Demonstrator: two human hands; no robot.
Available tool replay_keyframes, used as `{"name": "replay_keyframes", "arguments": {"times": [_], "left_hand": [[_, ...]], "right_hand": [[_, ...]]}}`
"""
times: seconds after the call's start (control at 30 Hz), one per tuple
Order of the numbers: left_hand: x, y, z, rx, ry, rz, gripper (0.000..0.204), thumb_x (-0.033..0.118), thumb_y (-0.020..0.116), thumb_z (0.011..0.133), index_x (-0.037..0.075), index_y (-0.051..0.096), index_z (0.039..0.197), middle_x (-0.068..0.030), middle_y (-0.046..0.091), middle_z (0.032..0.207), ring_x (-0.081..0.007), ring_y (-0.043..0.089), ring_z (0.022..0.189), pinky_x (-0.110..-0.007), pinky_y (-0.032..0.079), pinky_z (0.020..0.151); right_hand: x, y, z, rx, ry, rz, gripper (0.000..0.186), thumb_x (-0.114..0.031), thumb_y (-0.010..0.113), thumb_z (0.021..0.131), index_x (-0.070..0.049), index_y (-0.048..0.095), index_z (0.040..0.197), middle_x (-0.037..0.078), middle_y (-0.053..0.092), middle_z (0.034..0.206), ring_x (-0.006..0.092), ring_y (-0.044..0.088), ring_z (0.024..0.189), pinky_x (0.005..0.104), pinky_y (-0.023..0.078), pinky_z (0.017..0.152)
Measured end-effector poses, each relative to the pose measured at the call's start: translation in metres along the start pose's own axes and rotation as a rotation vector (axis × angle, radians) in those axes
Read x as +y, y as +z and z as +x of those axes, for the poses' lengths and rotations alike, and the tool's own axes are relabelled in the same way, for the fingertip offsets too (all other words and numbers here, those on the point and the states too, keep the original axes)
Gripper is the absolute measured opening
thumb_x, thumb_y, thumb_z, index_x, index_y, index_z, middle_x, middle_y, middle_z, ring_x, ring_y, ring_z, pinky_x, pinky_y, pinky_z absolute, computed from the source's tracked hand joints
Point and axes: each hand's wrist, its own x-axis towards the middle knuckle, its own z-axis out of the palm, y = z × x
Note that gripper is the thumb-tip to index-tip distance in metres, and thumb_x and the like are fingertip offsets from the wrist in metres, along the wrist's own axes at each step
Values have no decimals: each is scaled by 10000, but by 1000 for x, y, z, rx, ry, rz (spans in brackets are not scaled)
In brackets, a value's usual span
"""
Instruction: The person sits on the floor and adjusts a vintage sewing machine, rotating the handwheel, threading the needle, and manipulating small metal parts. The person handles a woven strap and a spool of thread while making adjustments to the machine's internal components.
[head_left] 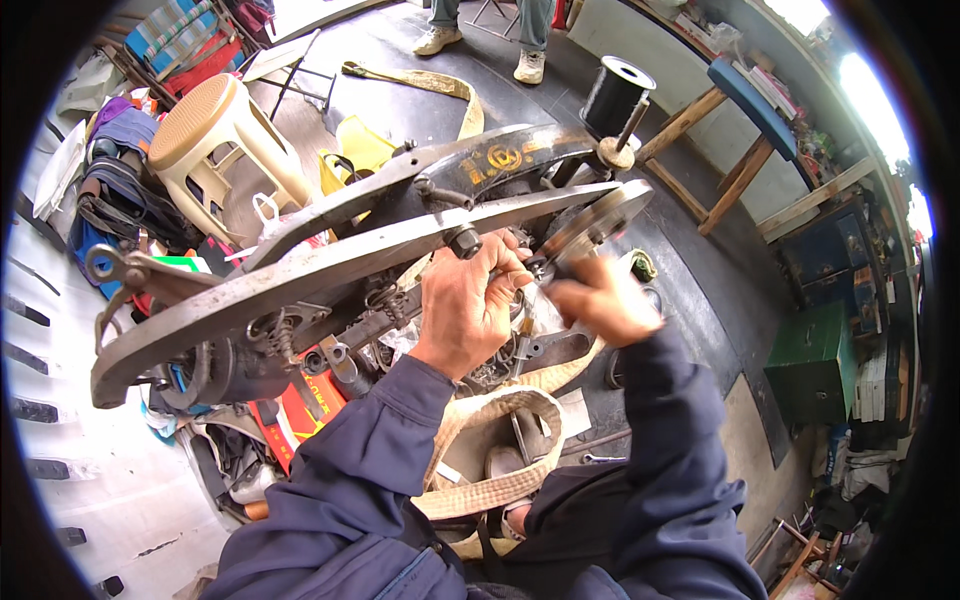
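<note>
Where the stool (195, 120) stands: left, beige plastic, round top.
Machine (480, 165): across the middle, with long curved metal bar (350, 250).
Left hand (465, 305): fingers pinched narrow beneath the bar; held piece unclear.
Right hand (612, 302): blurred, beside the round metal wheel (607, 220); finger state I cannot tell.

Stool (197, 122) behind machine (525, 157), left; spool (612, 102) behind its right end; box (810, 370) far right.

The machine arm (340, 248) is smooth, dull metal.
</note>
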Motion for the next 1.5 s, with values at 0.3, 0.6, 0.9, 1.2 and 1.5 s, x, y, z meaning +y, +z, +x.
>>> {"name": "replay_keyframes", "arguments": {"times": [0.3, 0.6, 0.9, 1.2, 1.5], "left_hand": [[0, 0, 1, 55, 63, 56, 105, 91, 715, 887, 100, 610, 881, -49, 759, 919, -250, 721, 806, -367, 416, 688], [5, 0, 1, -3, -56, -50, 113, 17, 689, 902, 26, 592, 845, -122, 650, 1016, -252, 728, 924, -350, 546, 811], [4, 3, 0, 11, -64, -121, 96, -15, 670, 901, 16, 588, 864, -119, 637, 1008, -250, 723, 928, -346, 541, 814], [4, 3, 0, 18, -45, -105, 100, -1, 672, 906, 18, 586, 859, -119, 641, 999, -252, 720, 919, -340, 542, 810], [-2, 3, 2, 67, 62, 4, 113, 48, 703, 887, 90, 599, 896, -61, 751, 936, -257, 732, 826, -358, 462, 768]], "right_hand": [[31, 5, 15, 141, 34, -108, 249, -254, 668, 944, -16, 706, 1005, 23, 634, 670, 144, 588, 588, 311, 465, 578], [54, -14, 23, 536, -7, 1, 223, -197, 674, 919, -7, 690, 1034, 56, 631, 717, 141, 584, 590, 298, 462, 562], [15, -31, 8, 451, -179, 429, 183, -228, 665, 930, -48, 688, 957, -9, 579, 641, 83, 544, 543, 226, 378, 522], [-2, -11, -2, 49, -113, 240, 319, -235, 675, 928, 26, 708, 1109, 62, 667, 741, 138, 617, 632, 293, 496, 612], [11, 4, 7, -60, 12, -19, 342, -188, 687, 921, 65, 662, 1151, 110, 697, 843, 187, 639, 698, 344, 521, 692]]}}
